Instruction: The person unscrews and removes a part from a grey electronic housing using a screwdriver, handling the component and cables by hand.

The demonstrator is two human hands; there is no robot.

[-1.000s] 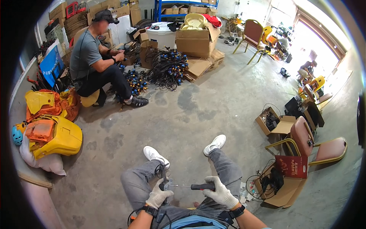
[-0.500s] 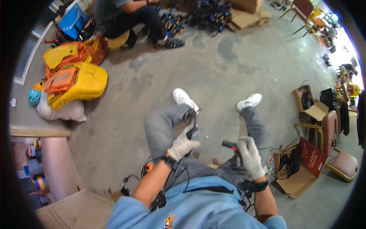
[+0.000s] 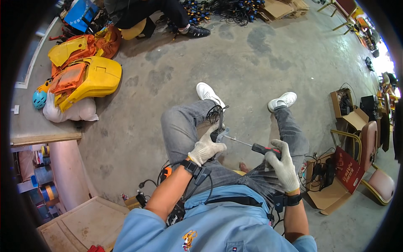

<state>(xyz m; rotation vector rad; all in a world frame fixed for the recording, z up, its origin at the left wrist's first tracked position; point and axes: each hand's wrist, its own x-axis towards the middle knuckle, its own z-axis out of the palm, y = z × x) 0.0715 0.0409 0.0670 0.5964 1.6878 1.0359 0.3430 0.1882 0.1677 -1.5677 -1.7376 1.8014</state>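
My left hand (image 3: 206, 148), in a white knit glove, is closed around a small black and grey device (image 3: 218, 136) above my left thigh. A black cable (image 3: 220, 114) loops up from it; its exact kind I cannot make out. In my gloved right hand (image 3: 286, 170) is a screwdriver (image 3: 265, 149) with a black and red handle. Its metal shaft points left, and the tip meets or nearly meets the device's right side. My right fingers wrap the handle's rear end.
An open cardboard box (image 3: 331, 194) with black cables and a red flap lies at my right, beside a chair (image 3: 366, 145). Yellow and orange plastic shells (image 3: 98, 76) are piled at the left. A seated person's shoe (image 3: 195, 32) and heaped cables (image 3: 239, 10) appear at the far side.
The screwdriver has swung from beside my right thigh toward the device, and its shaft now reaches it. My left hand keeps its hold on the device. The whole view has shifted slightly.
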